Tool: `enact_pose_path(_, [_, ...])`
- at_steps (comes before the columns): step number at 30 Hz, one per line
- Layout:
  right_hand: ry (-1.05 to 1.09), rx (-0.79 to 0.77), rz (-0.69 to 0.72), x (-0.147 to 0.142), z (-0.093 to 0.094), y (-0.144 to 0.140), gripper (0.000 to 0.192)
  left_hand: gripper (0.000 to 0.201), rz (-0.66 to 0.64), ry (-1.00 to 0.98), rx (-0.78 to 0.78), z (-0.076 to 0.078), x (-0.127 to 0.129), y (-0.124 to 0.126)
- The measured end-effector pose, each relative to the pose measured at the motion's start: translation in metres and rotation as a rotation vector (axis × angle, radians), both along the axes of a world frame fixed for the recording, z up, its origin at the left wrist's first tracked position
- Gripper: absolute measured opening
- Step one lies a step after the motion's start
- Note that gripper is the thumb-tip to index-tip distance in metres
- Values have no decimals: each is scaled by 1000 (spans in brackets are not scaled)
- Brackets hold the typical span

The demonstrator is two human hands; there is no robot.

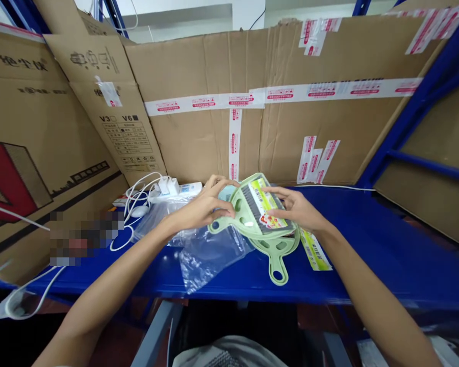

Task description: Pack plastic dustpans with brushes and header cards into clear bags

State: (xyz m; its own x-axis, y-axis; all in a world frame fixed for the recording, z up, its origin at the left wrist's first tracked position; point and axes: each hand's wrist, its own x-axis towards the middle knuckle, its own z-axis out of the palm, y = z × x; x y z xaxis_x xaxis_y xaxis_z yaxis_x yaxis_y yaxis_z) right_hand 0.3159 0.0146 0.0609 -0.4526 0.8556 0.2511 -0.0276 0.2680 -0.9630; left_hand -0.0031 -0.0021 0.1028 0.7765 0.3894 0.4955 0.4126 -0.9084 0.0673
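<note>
A light green plastic piece with a ring-ended handle and oval cut-outs [238, 205] is tilted above the table. My left hand [206, 204] grips its left edge, close to the handle. On top of it lies a dark packet with a yellow-green label [260, 201]. My right hand [296, 206] has thumb and fingers closed on this packet at its right side. Beneath is a second light green handled piece [277, 260], its handle pointing towards me. Another yellow-green label card [316, 252] lies by my right wrist.
Clear plastic bags [214, 260] lie on the blue table [352, 229] under and left of the green pieces. A white power strip [191, 189] with plugs and tangled cables stands at the back left. Tall cardboard walls [199, 71] enclose the back and left; a blue metal frame [401, 117] rises at right.
</note>
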Motion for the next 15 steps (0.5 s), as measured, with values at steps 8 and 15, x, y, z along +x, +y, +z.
enact_pose_path(8, [-56, -149, 180, -33, -21, -10, 69, 24, -62, 42, 15, -28, 23, 0])
enact_pose_path(15, [178, -69, -179, -46, -29, -3, 77, 47, 388, -320, 185, 5, -11, 5])
